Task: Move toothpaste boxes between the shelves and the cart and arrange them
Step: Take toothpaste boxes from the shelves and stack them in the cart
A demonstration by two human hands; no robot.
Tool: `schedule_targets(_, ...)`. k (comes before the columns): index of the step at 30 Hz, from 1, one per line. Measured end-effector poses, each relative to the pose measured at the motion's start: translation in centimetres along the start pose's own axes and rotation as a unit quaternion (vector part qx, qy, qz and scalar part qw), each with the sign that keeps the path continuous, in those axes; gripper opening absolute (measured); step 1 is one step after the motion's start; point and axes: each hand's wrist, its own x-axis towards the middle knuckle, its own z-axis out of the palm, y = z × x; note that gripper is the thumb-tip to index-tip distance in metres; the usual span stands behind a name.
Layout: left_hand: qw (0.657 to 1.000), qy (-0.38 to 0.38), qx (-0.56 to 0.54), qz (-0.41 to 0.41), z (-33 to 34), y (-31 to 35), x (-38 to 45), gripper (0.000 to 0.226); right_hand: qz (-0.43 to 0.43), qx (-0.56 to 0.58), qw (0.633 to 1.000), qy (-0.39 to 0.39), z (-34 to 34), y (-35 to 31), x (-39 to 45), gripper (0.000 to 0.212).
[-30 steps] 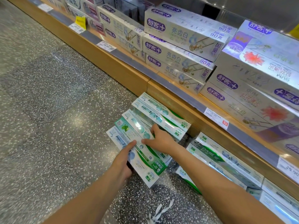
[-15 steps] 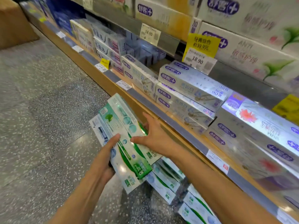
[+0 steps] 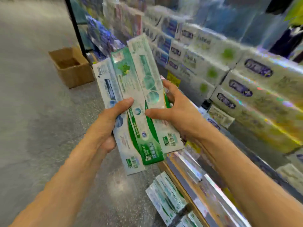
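Glossy cardboard toothpaste boxes (image 3: 136, 102), a matt brown corrugated cardboard carton (image 3: 72, 68), a polished speckled stone floor (image 3: 37, 112).

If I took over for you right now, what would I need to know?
Left hand grips the fanned toothpaste boxes: a pale blue-white one and a green one.
Right hand grips the whitish green-striped box.
More pale green boxes lie on the grey speckled floor by the wooden shelf edge.
Done: three boxes picked up.
Left: place them and collect the floor boxes.
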Motion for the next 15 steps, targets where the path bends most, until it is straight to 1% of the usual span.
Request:
schedule_targets(3,0.999,0.005,-0.024,0.022,3.2,9.5,-4.7,0.038,-0.027,-0.011,0.999,-0.027,-0.7,-11.4,-1.1,0.109)
schedule_targets(7,0.998,0.014,-0.047,0.047,7.1,20.5,-12.6,0.044,-0.048,0.013,0.996,-0.074,-1.4,-25.0,-4.7,0.095)
schedule_targets(8,0.997,0.016,-0.054,0.054,7.8,22.6,-14.6,0.046,-0.056,0.010,0.995,-0.082,-1.4,-27.7,-5.8,0.099)
schedule_targets(10,0.995,0.029,-0.068,0.068,8.8,26.0,-18.8,0.051,-0.068,0.007,0.992,-0.104,-1.0,-32.4,-8.4,0.107)
schedule_targets(13,0.989,0.056,-0.077,0.114,9.2,29.2,-24.8,0.049,-0.102,0.019,0.984,-0.146,0.8,-38.0,-12.1,0.092)
schedule_targets(15,0.982,0.090,-0.081,0.145,9.0,31.0,-28.7,0.051,-0.122,0.021,0.976,-0.177,2.5,-41.1,-14.3,0.085)
